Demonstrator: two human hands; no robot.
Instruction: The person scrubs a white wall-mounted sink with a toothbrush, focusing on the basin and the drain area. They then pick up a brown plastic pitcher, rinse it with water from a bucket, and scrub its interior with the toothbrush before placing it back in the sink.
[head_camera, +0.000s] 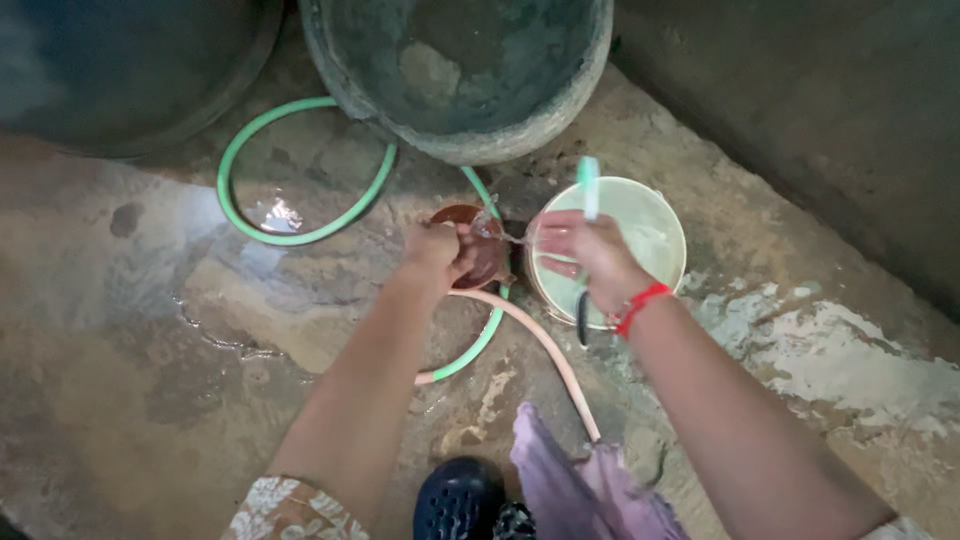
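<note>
left hand (437, 252) fingers grip a brown bowl (478, 250); right hand (590, 258) fingers close on a pale green scoop (588, 185).

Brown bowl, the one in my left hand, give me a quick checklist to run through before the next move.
1. Left hand grips the brown bowl: ok.
2. Right hand holds the green-handled tool: ok.
3. Water reaches the bowl: ok, a thin stream shows between the hands.
4. White bucket upright beside the bowl: ok.
5. Bowl clean inside: cannot tell, the hand hides it.
6. Dry footing: not ok, the floor is wet, and the green hose and pink hose lie near the dark shoe.
</note>
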